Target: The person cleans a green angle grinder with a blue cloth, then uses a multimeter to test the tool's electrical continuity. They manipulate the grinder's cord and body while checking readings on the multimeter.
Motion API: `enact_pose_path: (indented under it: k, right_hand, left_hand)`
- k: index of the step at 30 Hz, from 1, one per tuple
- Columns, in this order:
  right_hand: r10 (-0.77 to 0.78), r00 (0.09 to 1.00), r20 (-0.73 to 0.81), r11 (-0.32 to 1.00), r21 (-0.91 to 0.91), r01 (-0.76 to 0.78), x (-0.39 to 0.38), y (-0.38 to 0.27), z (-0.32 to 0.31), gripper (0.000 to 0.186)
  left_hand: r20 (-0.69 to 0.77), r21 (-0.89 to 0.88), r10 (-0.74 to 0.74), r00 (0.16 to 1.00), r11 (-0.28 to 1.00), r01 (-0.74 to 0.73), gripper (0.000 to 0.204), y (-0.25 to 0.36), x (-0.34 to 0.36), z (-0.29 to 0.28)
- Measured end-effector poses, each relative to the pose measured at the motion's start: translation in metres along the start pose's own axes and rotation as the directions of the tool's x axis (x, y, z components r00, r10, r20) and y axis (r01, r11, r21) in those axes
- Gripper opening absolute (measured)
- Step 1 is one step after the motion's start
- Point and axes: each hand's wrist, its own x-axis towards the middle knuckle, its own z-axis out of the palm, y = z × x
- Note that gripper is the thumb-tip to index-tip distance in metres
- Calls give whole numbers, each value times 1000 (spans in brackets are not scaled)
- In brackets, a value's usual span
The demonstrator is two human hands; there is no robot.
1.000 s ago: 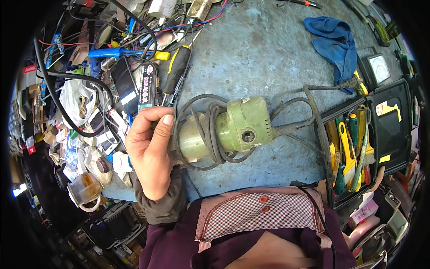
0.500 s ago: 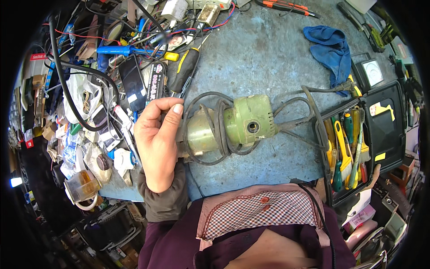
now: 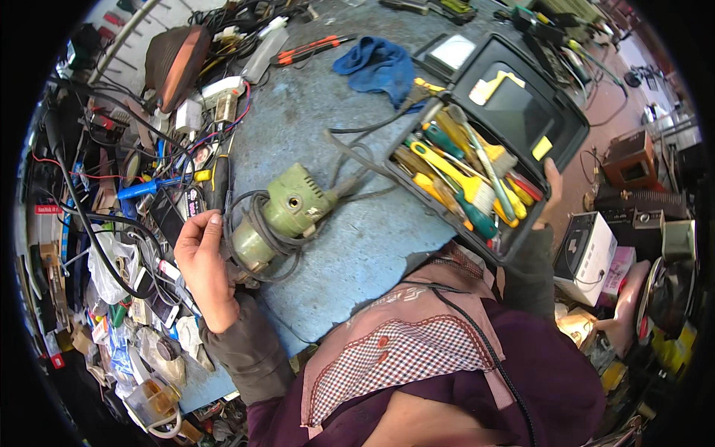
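Observation:
A green power tool (image 3: 290, 203) lies on its side on the blue worktop, its black cord wound around the body. My left hand (image 3: 205, 272) is beside the tool's lower left end, thumb and forefinger pressed together; what lies between them, if anything, is hidden. At the worktop's right side sits an opened black tool case (image 3: 564, 125), packed with brushes, including a yellow-handled brush (image 3: 450, 170), and several screwdrivers. Fingers of my right hand (image 3: 550, 192) grip the case's right edge near the lid; the rest of that hand is partly covered.
A blue cloth (image 3: 378, 68) lies crumpled behind the case, near an orange-and-black utility knife (image 3: 313, 49). Cables, a blue-handled tool (image 3: 149, 188) and plastic bags crowd the left side. A white box (image 3: 585, 257) stands right of my right forearm.
The view has turned to the right, bringing the tool case nearer the middle and more of my right hand into sight. My left hand keeps its place beside the power tool.

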Motion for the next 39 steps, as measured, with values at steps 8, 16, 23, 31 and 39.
enact_pose_path:
  k: [8, 16, 23, 31, 39]
  right_hand:
    - [-265, 962, 57, 961, -61, 269, -19, -14, 33, 40]
    - [-230, 970, 80, 962, -131, 239, -28, -38, 17, 37]
    - [-346, 912, 220, 935, 0, 355, -38, -55, 20, 36]
    - [-255, 967, 3, 965, 59, 254, -45, -76, -19, 44]
    - [333, 932, 140, 929, -218, -299, -112, -54, 33, 64]
  left_hand:
    - [4, 75, 170, 985, 983, -170, 15, -16, -11, -3]
    - [18, 120, 228, 974, 966, -228, 15, -21, -7, -5]
    - [3, 148, 275, 961, 951, -272, 16, -26, -5, -10]
    - [-6, 71, 222, 975, 973, -221, 14, -9, -20, 5]
    - [-15, 102, 233, 972, 968, -230, 15, -4, -24, 8]
